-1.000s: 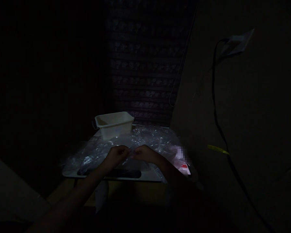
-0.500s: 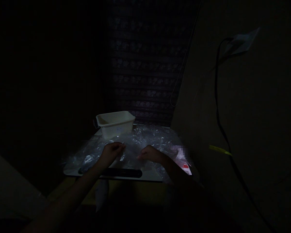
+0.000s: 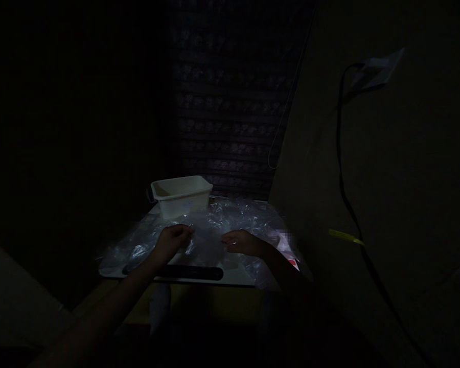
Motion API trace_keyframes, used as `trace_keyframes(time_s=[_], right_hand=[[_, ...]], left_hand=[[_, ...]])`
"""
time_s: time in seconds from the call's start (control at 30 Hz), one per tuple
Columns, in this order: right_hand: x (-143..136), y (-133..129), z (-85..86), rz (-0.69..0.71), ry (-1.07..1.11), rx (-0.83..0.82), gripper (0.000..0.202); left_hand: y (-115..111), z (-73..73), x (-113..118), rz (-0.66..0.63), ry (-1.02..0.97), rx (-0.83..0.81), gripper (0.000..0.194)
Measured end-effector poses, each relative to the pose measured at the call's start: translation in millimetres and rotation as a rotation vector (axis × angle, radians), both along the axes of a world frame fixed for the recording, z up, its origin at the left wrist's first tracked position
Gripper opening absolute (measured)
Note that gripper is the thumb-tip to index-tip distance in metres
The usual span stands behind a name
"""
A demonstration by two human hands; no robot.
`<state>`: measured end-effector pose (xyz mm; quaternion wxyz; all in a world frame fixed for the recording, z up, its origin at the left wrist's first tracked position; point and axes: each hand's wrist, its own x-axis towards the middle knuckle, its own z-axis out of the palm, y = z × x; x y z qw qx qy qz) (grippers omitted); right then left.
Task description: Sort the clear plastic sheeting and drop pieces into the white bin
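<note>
In the dim light my left hand (image 3: 173, 239) pinches the edge of a clear plastic bag (image 3: 206, 237) between thumb and fingers. Across from it, my right hand (image 3: 240, 242) hovers at the bag's other side, its fingers stretched toward the left and slightly apart; contact with the film is hard to make out. More crumpled clear plastic (image 3: 249, 212) spreads over the small white table (image 3: 235, 276), under and around both hands. Behind my left hand stands a white plastic tub (image 3: 182, 204).
A long black slot or bar (image 3: 191, 272) runs along the table's front edge. Pink and red printed material (image 3: 287, 248) lies at the right edge. A black cable (image 3: 341, 174) with a yellow tag hangs from a wall outlet. A patterned blind (image 3: 230, 122) covers the back.
My right hand has risen slightly and its fingers have straightened from a curled pose. The left hand keeps its pinch, shifted a little left in view.
</note>
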<state>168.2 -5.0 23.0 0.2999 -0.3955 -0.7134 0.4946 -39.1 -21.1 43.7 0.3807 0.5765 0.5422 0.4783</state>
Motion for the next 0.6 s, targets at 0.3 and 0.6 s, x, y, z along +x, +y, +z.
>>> trace_keyframes(time_s=[0.3,0.6], right_hand=[[-22,9,14.4,-0.028,-0.151,0.149,0.016],[-23,9,1.9,-0.364,0.620,-0.395,0.019]], left_hand=[[-3,7.0,11,0.005,-0.088,-0.006,0.023],[0,5.4,8,0.167,-0.259,0.060,0.025]])
